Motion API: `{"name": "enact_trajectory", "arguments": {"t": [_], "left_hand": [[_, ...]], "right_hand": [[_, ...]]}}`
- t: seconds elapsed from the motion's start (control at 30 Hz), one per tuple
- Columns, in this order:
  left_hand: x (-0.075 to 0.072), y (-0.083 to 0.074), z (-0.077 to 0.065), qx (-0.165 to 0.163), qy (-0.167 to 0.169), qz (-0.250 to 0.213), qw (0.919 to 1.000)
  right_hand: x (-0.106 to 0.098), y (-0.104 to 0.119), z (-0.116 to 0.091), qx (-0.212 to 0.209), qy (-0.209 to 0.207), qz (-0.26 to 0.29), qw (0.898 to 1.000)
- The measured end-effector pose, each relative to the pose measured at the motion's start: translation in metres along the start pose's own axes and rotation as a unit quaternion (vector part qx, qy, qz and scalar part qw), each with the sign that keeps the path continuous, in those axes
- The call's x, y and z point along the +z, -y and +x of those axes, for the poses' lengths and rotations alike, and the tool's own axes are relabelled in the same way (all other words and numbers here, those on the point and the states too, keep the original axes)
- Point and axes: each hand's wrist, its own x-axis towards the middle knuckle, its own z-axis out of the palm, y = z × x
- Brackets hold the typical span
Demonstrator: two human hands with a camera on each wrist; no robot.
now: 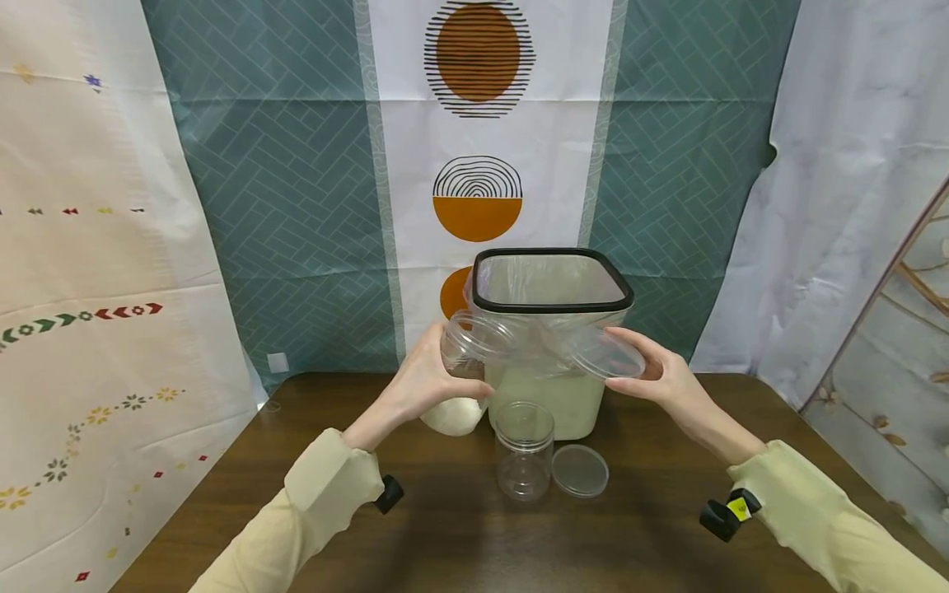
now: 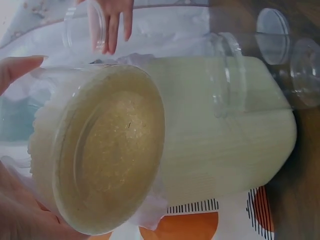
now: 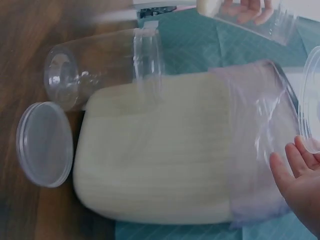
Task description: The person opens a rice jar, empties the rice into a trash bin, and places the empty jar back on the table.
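Observation:
My left hand [image 1: 424, 380] grips a clear plastic jar [image 1: 457, 420], uncapped and tilted, its mouth toward the bin. Pale granular contents [image 2: 117, 145] show through the jar's base in the left wrist view. With thumb and fingers, my right hand [image 1: 663, 380] pinches a clear round lid [image 1: 610, 354] in front of the bin's right side. A second clear jar [image 1: 524, 469] stands upright on the table between the hands, and a second lid [image 1: 580, 471] lies flat beside it.
Behind the jars stands a pale green bin [image 1: 552, 403] with a black rim [image 1: 552, 308] and a thin clear liner folded over its edge. The dark wooden table [image 1: 445, 527] reaches back to a patterned cloth [image 1: 282, 206].

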Motion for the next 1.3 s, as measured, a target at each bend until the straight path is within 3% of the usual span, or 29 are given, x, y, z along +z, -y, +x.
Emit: {"name": "enact_trajectory", "arguments": {"t": [0.4, 0.8, 1.03, 1.3], "left_hand": [[-0.002, 0.005, -0.001, -0.013, -0.006, 0.019, 0.9997], [-0.009, 0.006, -0.003, -0.008, -0.025, 0.033, 0.9991], [-0.01, 0.007, -0.004, -0.012, -0.025, 0.04, 0.9988], [-0.012, 0.007, -0.002, -0.004, -0.035, 0.06, 0.9976]], "right_hand": [[-0.019, -0.019, -0.018, 0.035, -0.011, -0.052, 0.998], [-0.03, -0.053, -0.038, 0.094, -0.006, -0.153, 0.984], [-0.034, -0.072, -0.049, 0.111, 0.009, -0.145, 0.983], [-0.039, -0.087, -0.059, 0.15, 0.018, -0.168, 0.974]]}}
